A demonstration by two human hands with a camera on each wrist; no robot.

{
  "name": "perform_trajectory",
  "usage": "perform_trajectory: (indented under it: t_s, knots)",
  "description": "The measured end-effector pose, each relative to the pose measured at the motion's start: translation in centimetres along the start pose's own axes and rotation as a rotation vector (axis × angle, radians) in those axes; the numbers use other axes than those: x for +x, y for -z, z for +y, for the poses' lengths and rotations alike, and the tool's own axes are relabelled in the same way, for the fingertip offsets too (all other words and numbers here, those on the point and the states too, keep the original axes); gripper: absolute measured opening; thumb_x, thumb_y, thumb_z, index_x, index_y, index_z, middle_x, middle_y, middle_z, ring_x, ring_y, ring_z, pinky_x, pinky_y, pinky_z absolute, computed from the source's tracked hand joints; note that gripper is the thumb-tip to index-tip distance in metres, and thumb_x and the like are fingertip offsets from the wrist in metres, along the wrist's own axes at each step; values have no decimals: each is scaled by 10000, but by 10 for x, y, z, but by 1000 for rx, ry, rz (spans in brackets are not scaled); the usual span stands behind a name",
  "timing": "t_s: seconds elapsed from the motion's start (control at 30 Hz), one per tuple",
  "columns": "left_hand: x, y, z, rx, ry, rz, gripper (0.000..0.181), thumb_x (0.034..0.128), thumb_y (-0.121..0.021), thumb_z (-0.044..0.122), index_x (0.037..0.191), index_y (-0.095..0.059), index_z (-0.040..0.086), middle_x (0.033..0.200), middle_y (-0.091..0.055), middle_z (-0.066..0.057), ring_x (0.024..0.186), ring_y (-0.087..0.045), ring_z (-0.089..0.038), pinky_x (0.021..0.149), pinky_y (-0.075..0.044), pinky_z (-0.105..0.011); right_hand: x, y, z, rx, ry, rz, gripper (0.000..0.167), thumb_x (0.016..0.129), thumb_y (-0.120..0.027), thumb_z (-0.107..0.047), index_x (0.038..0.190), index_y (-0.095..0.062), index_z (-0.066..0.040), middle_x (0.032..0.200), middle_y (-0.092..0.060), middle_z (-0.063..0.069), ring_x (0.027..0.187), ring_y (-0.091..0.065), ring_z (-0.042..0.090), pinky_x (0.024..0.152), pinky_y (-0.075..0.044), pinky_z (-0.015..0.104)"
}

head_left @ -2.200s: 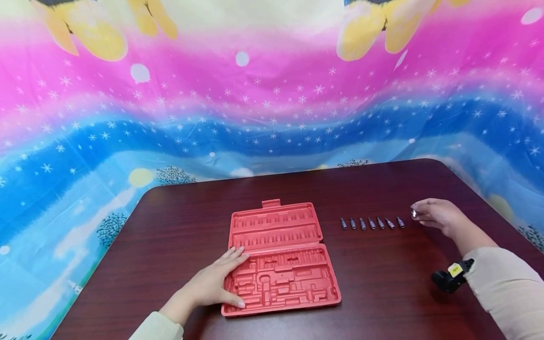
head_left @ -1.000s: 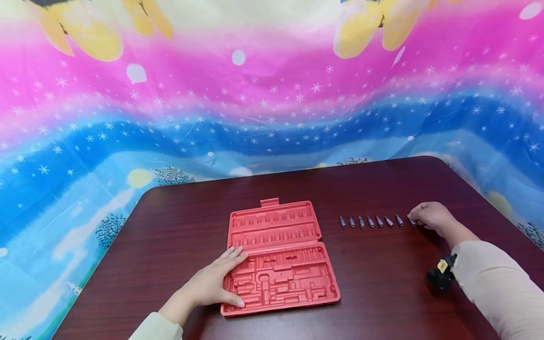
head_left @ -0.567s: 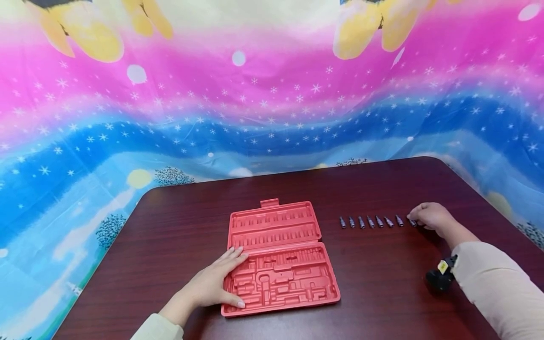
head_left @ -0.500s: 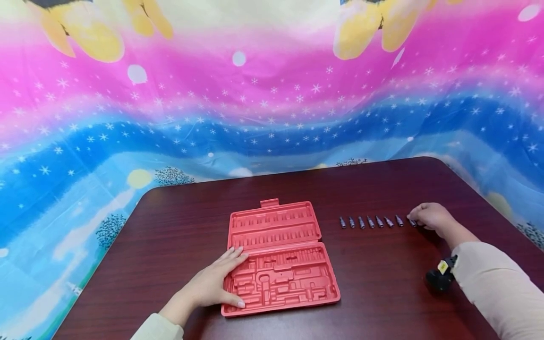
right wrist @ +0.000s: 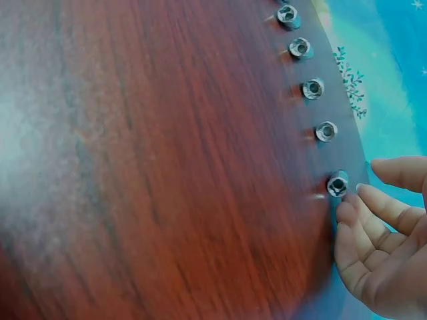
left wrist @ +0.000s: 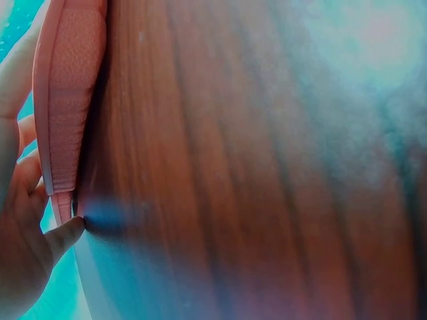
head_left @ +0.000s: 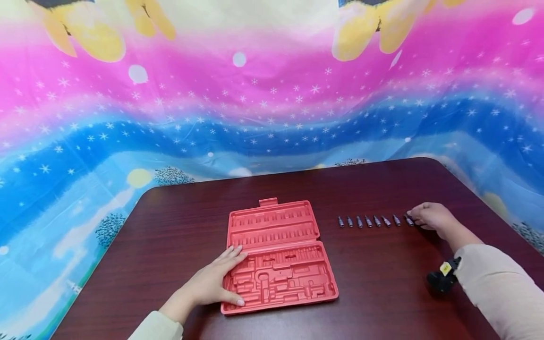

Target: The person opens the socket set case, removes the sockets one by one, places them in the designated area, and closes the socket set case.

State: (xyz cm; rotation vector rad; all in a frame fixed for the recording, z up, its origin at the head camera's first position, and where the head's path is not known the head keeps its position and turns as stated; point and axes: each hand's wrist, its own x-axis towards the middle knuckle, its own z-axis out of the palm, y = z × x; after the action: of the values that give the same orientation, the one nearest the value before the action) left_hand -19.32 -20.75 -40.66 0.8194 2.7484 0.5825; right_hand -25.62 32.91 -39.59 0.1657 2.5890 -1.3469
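The red plastic tool case (head_left: 293, 278) lies unfolded on the table, its moulded slots facing up. My left hand (head_left: 212, 278) rests on the case's left edge with fingers spread. Along the right runs a row of several small metal bit sockets (head_left: 368, 221), standing apart from each other. At the row's right end is the last bit socket (right wrist: 338, 185), lying on the table. My right hand (head_left: 434, 219) is beside it, fingertips at or very near it. In the right wrist view the thumb and index finger are apart, and the socket is not between them.
The dark wooden table (head_left: 191, 212) has rounded far corners. A colourful printed cloth (head_left: 272, 94) hangs behind it and along both sides. A black wrist camera (head_left: 442, 278) hangs below the right sleeve.
My right hand brought a bit socket down to the row's right end, and its fingers have since loosened from it. The left hand stays on the case.
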Motion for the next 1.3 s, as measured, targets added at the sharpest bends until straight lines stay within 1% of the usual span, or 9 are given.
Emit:
perform_trajectory:
  t_s: [0.1,0.2,0.33,0.47,0.63,0.77,0.87,1.07,1.3]
  knots:
    - [0,-1,-1,2,-1,4,993,539,-614,674,1354,-301,202,1416,-192,3,1291,-98,-201,941,-267,-458,-2,2,-4,0,7,6,489,901,-415,-264,1139,-384,162,1085,-464,307,917,-521,317,774,-434,423]
    - [0,-1,-2,1,-7,7,993,542,-616,670,1355,-299,198,1416,-191,1,1292,-93,-202,946,-261,-453,-5,3,-9,-14,32,31,493,909,-395,-277,1146,-388,155,1110,-436,330,924,-512,326,765,-441,412]
    - [0,-2,-2,5,-17,12,995,545,-612,672,1356,-298,189,1416,-192,-5,1292,-91,-206,953,-254,-444,-8,-3,-23,-9,77,70,489,910,-392,-285,1150,-400,141,1102,-447,307,926,-503,314,768,-440,404]
    - [-1,-1,-2,4,-23,16,994,550,-605,673,1357,-297,179,1415,-194,-16,1291,-92,-220,949,-258,-449,-4,-15,-45,39,112,62,464,906,-416,-262,1147,-404,134,1082,-482,277,920,-517,306,782,-431,413]
    - [-2,-2,-2,-11,-23,11,992,555,-604,666,1357,-295,171,1417,-190,-24,1290,-91,-233,944,-258,-463,7,-40,-75,114,142,-2,432,898,-447,-227,1144,-399,125,1089,-494,277,932,-526,318,802,-424,401]
    - [-2,-2,-1,-17,-33,11,984,562,-603,661,1357,-296,169,1416,-192,-28,1290,-92,-234,942,-256,-469,18,-65,-96,164,157,-41,398,892,-458,-203,1131,-412,112,1116,-468,302,979,-495,376,823,-409,417]
    - [-1,-3,-1,-23,-42,19,976,568,-604,656,1356,-298,168,1416,-193,-32,1289,-95,-237,941,-255,-474,30,-86,-111,194,156,-70,365,889,-457,-180,1113,-425,108,1117,-467,304,990,-487,388,823,-409,418]
    - [-1,-3,-3,-18,-50,32,973,570,-601,659,1357,-296,176,1416,-193,-24,1290,-96,-235,941,-259,-468,51,-123,-136,217,110,-114,317,879,-463,-147,1080,-434,96,1104,-470,297,983,-493,379,809,-420,405]
    - [-1,-3,-3,-22,-31,22,985,559,-603,671,1361,-285,194,1420,-178,-4,1293,-81,-215,947,-254,-459,65,-153,-151,199,18,-103,313,867,-480,-141,1091,-428,70,1054,-480,235,982,-485,333,807,-420,393]
